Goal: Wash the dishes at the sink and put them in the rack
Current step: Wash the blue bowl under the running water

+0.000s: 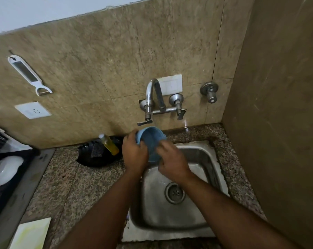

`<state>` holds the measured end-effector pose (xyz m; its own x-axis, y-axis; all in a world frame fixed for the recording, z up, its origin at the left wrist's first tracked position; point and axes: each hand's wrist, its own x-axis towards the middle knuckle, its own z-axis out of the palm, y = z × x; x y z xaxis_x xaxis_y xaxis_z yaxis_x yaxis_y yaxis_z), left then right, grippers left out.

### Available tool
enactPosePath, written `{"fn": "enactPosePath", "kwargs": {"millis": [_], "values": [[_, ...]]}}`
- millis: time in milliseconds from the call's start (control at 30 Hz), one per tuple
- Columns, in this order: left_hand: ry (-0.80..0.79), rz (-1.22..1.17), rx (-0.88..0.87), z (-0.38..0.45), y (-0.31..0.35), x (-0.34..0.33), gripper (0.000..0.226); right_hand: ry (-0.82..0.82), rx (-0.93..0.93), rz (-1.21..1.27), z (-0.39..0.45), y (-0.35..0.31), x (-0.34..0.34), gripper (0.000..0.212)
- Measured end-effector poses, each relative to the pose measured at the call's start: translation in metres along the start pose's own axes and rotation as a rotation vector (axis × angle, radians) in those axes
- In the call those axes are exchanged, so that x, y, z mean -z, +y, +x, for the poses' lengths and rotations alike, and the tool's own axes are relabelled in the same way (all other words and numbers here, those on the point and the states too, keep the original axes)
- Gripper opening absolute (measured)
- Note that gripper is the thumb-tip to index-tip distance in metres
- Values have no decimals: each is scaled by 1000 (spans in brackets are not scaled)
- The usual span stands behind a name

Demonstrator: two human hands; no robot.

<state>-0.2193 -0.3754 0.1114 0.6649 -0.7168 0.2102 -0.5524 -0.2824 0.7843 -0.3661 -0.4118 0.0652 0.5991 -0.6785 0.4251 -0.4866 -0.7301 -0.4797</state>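
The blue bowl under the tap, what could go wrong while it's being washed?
The round blue plastic bowl is held above the steel sink by the left hand and right hand; if wet, it might slip and drop. It sits tilted under the curved metal tap, so water may splash onto the speckled stone counter.

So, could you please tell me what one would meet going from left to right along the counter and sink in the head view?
Dish rack holding a white bowl → black tray with a yellow bottle → left hand → blue bowl → right hand → sink's right rim.
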Motion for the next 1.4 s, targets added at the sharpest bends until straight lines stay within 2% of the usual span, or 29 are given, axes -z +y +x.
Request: {"fn": "enactPosePath", "kwargs": {"millis": [67, 133, 200, 267, 333, 433, 500, 567, 600, 667, 700, 733, 800, 900, 1000, 1067, 1133, 1200, 1300, 1400], "values": [[7, 6, 47, 2, 8, 0, 56, -260, 178, -135, -1, 3, -2, 55], [-87, 75, 76, 7, 14, 3, 49, -395, 210, -228, 5, 14, -2, 54], [-261, 63, 212, 20, 15, 7, 32, -403, 231, -244, 12, 32, 1, 40], [-300, -168, 452, 27, 6, 10, 17, -386, 245, -241, 18, 51, 8, 31], [-284, -449, 615, 17, 0, 7, 27, -406, 203, -244, 25, 47, 13, 29], [-178, -654, 523, -19, -5, -13, 65, -317, 141, -76, 21, 20, 3, 27], [-17, -586, 428, -27, -8, -20, 72, -251, 154, 28, 9, 14, -7, 22], [9, -516, 428, -27, -21, -22, 68, -343, 235, -116, 2, 21, -3, 17], [-25, -504, 469, -29, -20, -18, 62, -429, 302, -229, 3, 29, 1, 24], [-168, -475, 587, -31, -19, -11, 51, -570, 444, -477, 15, 44, 15, 61], [-258, -464, 650, -30, -17, -7, 48, -597, 509, -559, 21, 52, 21, 79], [-334, -459, 686, -27, -14, -5, 47, -611, 556, -609, 28, 59, 24, 88], [-354, -429, 651, -17, -10, -5, 41, -630, 577, -668, 37, 67, 24, 81], [-149, -352, 555, -4, 0, -10, 34, -586, 430, -619, 40, 56, 8, 55], [66, -367, 642, -4, 16, -16, 42, -512, 116, -267, 35, 44, -10, 28], [116, -357, 649, 0, 19, -16, 40, -450, 29, -158, 33, 39, -16, 17], [95, -345, 624, 7, 18, -17, 40, -371, 41, -175, 36, 36, -14, 15], [64, -386, 575, 6, 20, -22, 49, -315, 70, -216, 42, 32, -11, 22], [86, -433, 439, -3, 21, -27, 70, -365, 93, -202, 45, 29, -7, 25], [44, -437, 438, -1, 7, -23, 60, -352, 370, -308, 37, 56, -8, 24]]}}
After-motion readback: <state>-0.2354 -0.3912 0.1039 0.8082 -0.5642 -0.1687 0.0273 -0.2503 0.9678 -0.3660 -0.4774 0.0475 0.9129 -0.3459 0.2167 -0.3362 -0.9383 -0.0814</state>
